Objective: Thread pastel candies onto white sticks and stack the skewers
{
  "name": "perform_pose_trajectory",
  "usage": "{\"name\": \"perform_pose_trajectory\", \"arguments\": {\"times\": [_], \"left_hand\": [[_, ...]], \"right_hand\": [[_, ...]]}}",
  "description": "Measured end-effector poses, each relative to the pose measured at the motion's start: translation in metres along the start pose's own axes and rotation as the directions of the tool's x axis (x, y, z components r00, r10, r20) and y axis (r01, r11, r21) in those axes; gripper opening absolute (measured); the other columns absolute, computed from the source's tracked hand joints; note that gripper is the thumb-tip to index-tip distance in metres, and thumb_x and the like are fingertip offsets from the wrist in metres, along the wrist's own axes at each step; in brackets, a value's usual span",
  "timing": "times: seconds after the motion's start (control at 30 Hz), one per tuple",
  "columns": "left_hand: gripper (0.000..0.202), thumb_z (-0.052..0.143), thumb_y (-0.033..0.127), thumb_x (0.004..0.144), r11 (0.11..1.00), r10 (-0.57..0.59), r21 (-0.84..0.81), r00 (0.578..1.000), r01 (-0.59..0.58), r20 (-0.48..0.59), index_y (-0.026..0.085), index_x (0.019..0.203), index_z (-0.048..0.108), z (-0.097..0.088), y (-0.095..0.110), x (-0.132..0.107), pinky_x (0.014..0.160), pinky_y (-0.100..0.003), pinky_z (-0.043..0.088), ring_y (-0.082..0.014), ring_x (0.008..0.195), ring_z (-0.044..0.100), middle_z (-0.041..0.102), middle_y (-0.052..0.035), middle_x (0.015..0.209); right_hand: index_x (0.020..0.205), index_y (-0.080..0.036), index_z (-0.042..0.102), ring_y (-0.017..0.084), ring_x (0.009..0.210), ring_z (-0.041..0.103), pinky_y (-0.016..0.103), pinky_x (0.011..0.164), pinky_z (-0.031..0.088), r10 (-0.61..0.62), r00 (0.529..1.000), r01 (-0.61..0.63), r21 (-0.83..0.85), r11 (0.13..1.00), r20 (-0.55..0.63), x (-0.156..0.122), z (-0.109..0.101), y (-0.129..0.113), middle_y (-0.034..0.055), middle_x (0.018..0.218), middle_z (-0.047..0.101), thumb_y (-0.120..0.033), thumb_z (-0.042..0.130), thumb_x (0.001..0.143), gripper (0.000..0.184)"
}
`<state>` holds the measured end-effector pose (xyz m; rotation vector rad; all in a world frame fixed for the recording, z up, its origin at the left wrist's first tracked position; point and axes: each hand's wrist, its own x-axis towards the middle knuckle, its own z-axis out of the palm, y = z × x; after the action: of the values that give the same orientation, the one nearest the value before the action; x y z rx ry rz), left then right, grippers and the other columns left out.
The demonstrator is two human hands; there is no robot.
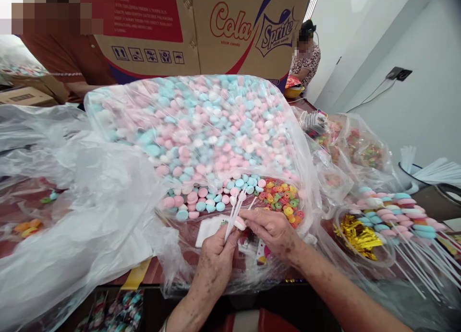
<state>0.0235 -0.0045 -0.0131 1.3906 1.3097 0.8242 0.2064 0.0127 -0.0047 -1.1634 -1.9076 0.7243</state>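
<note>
My left hand (217,255) is closed around a small bundle of thin white sticks (233,216) that point up and away. Just above its thumb is a pink and white marshmallow (239,222), pinched by the fingertips of my right hand (274,231). One more white stick tip shows behind the right fingers; whether it is held, I cannot tell. Beyond both hands lie loose pink, blue and white marshmallows (205,200), beside a heap of ring-shaped gummies (279,197). A white card or packet (209,231) lies partly hidden behind my left hand.
A big clear bag of marshmallows (212,125) stands before a cardboard box (230,29). To the right are a tub of gold ties (360,238), finished marshmallow skewers (399,214) and bagged gummies (360,140). Crumpled plastic (90,217) covers the left. Two people are behind.
</note>
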Motion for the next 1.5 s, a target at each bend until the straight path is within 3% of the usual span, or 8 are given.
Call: {"name": "perform_pose_trajectory", "arguments": {"times": [0.2, 0.33, 0.43, 0.77, 1.1, 1.33, 1.43, 1.5], "left_hand": [[0.041, 0.060, 0.046, 0.087, 0.978, -0.104, -0.193, 0.988, 0.081, -0.112, 0.019, 0.056, 0.054, 0.003, -0.008, -0.001, 0.046, -0.023, 0.023, -0.0090, 0.045, 0.031, 0.042, 0.0059, 0.048], [0.038, 0.067, 0.054, 0.081, 0.935, -0.167, -0.338, 0.976, 0.111, -0.141, 0.017, 0.070, 0.061, 0.007, -0.014, 0.002, 0.040, -0.022, 0.017, -0.0066, 0.040, 0.026, 0.048, 0.0061, 0.048], [0.041, 0.070, 0.057, 0.077, 0.909, -0.200, -0.397, 0.969, 0.127, -0.146, 0.016, 0.074, 0.062, 0.009, -0.016, 0.003, 0.038, -0.020, 0.016, -0.0058, 0.039, 0.027, 0.048, 0.0067, 0.047], [0.042, 0.072, 0.056, 0.075, 0.884, -0.224, -0.442, 0.967, 0.149, -0.121, 0.015, 0.078, 0.063, 0.007, -0.015, 0.001, 0.037, -0.019, 0.015, -0.0042, 0.038, 0.026, 0.050, 0.0072, 0.048], [0.040, 0.070, 0.053, 0.078, 0.892, -0.205, -0.435, 0.968, 0.125, -0.142, 0.016, 0.070, 0.060, 0.008, -0.016, 0.001, 0.037, -0.019, 0.016, -0.0042, 0.038, 0.026, 0.046, 0.0077, 0.046], [0.043, 0.070, 0.057, 0.076, 0.906, -0.198, -0.405, 0.970, 0.125, -0.144, 0.016, 0.069, 0.061, 0.008, -0.018, 0.003, 0.037, -0.020, 0.017, -0.0050, 0.038, 0.028, 0.047, 0.0068, 0.047], [0.043, 0.068, 0.058, 0.077, 0.919, -0.196, -0.371, 0.971, 0.132, -0.139, 0.017, 0.067, 0.059, 0.007, -0.017, 0.003, 0.038, -0.021, 0.018, -0.0054, 0.038, 0.027, 0.046, 0.0072, 0.047], [0.040, 0.065, 0.056, 0.080, 0.938, -0.174, -0.324, 0.975, 0.121, -0.140, 0.018, 0.068, 0.059, 0.006, -0.015, 0.002, 0.038, -0.021, 0.018, -0.0060, 0.039, 0.027, 0.047, 0.0068, 0.049]], "right_hand": [[0.121, -0.021, 0.067, 0.021, 0.100, 0.068, 0.032, 0.086, 0.054, 0.134, 0.988, -0.155, -0.474, 0.867, -0.078, 0.039, -0.025, 0.009, 0.0067, 0.109, 0.074, -0.020, 0.047, 0.097, 0.031], [0.105, -0.018, 0.068, 0.025, 0.102, 0.062, 0.033, 0.082, 0.051, 0.205, 0.974, -0.048, -0.792, 0.609, 0.098, 0.059, -0.013, 0.013, 0.0127, 0.108, 0.068, -0.009, 0.048, 0.094, 0.025], [0.103, -0.017, 0.066, 0.028, 0.102, 0.059, 0.035, 0.083, 0.048, 0.197, 0.972, 0.007, -0.850, 0.528, 0.130, 0.058, 0.000, 0.017, 0.0150, 0.109, 0.065, -0.008, 0.047, 0.093, 0.023], [0.088, -0.020, 0.058, 0.024, 0.087, 0.056, 0.034, 0.078, 0.044, 0.069, 0.997, -0.069, -0.639, 0.766, -0.024, 0.061, 0.008, 0.025, 0.0094, 0.094, 0.065, -0.009, 0.047, 0.089, 0.015], [0.102, -0.017, 0.060, 0.024, 0.095, 0.061, 0.033, 0.081, 0.047, 0.226, 0.972, -0.127, -0.670, 0.732, 0.063, 0.060, 0.014, 0.015, 0.0115, 0.102, 0.068, -0.011, 0.052, 0.093, 0.013], [0.098, -0.017, 0.062, 0.027, 0.101, 0.061, 0.035, 0.084, 0.048, 0.143, 0.983, -0.019, -0.700, 0.714, 0.119, 0.056, 0.022, 0.019, 0.0129, 0.102, 0.069, -0.009, 0.050, 0.092, 0.016], [0.091, -0.018, 0.061, 0.024, 0.092, 0.063, 0.035, 0.081, 0.048, 0.199, 0.980, -0.164, -0.555, 0.815, 0.002, 0.058, 0.016, 0.021, 0.0093, 0.094, 0.070, -0.007, 0.055, 0.083, 0.015], [0.087, -0.020, 0.060, 0.020, 0.076, 0.063, 0.031, 0.071, 0.049, 0.299, 0.946, -0.321, -0.246, 0.915, -0.121, 0.059, 0.007, 0.021, 0.0028, 0.081, 0.069, -0.013, 0.060, 0.080, 0.010]]}}
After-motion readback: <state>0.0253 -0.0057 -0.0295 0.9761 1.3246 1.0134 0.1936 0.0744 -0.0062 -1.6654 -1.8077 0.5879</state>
